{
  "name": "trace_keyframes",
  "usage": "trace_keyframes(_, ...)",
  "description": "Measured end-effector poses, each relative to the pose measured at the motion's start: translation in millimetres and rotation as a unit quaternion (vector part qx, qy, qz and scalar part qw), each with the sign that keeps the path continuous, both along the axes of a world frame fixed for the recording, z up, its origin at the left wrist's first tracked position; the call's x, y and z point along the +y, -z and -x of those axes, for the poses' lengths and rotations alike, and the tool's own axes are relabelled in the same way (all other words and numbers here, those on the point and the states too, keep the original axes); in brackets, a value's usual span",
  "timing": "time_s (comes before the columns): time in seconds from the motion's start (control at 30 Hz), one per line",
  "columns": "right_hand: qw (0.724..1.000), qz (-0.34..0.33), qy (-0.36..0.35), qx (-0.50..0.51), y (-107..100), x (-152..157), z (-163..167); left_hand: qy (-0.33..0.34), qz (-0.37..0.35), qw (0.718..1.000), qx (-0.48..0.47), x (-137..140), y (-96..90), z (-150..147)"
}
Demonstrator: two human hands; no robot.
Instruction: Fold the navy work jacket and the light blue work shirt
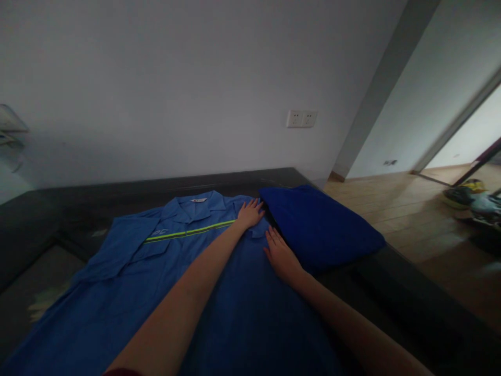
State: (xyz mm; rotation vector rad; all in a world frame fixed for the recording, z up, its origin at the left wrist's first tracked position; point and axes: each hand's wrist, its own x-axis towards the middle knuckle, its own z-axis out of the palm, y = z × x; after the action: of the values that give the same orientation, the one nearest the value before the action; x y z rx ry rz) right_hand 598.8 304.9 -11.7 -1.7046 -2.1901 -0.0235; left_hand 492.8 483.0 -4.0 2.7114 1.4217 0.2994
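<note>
A blue work shirt (156, 282) with a collar and a yellow-green stripe across the chest lies spread on a dark surface. My left hand (250, 213) rests flat on its right shoulder area, fingers stretched out. Lower and to the right, my right hand (282, 256) lies on the shirt's right edge with its fingers extended. Neither hand grips anything. Just right of both hands is a deeper blue folded cloth (324, 224). My forearms cover part of the shirt's front.
The dark surface (250, 180) runs up to a pale wall (176, 94) with a double socket (301, 118). To the right is a wood-look floor (395, 209), with a pile of bags (475, 201) at the far edge. A white device (10, 119) is on the left wall.
</note>
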Motion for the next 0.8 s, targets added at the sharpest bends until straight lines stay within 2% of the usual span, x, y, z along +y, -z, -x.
trace_keyframes(0.13, 0.998, -0.001, -0.010, 0.064, -4.5, 4.3, -3.2, 0.001, 0.007, 1.000, -0.004, 2.3, 1.2, -0.1)
trace_keyframes(0.23, 0.990, -0.030, -0.002, 0.135, -26.4, 7.8, -13.5, -0.003, 0.008, 1.000, -0.015, 1.5, 0.4, -0.8)
trace_keyframes(0.3, 0.988, -0.052, 0.004, 0.144, -45.4, 11.4, -20.6, -0.003, 0.008, 1.000, -0.023, 1.2, 1.0, -1.0)
trace_keyframes(0.37, 0.993, -0.045, 0.007, 0.107, -60.2, 17.2, -23.8, -0.002, 0.006, 1.000, -0.029, 1.3, 2.0, -0.7)
trace_keyframes(0.43, 0.999, -0.003, 0.011, 0.049, -66.4, 24.7, -21.6, -0.003, -0.002, 0.999, -0.038, 1.5, 2.8, 0.0)
trace_keyframes(0.57, 0.997, 0.064, 0.027, -0.043, -60.1, 38.2, -7.0, -0.010, -0.031, 0.998, -0.061, 0.5, 1.5, 1.8)
trace_keyframes(0.67, 0.992, 0.057, 0.041, -0.108, -55.3, 42.2, 0.5, 0.000, -0.039, 0.998, -0.054, -0.6, -0.9, 2.0)
trace_keyframes(0.8, 0.985, 0.009, 0.050, -0.165, -53.8, 41.7, 0.6, 0.021, -0.008, 0.999, -0.026, 1.2, -2.1, 0.5)
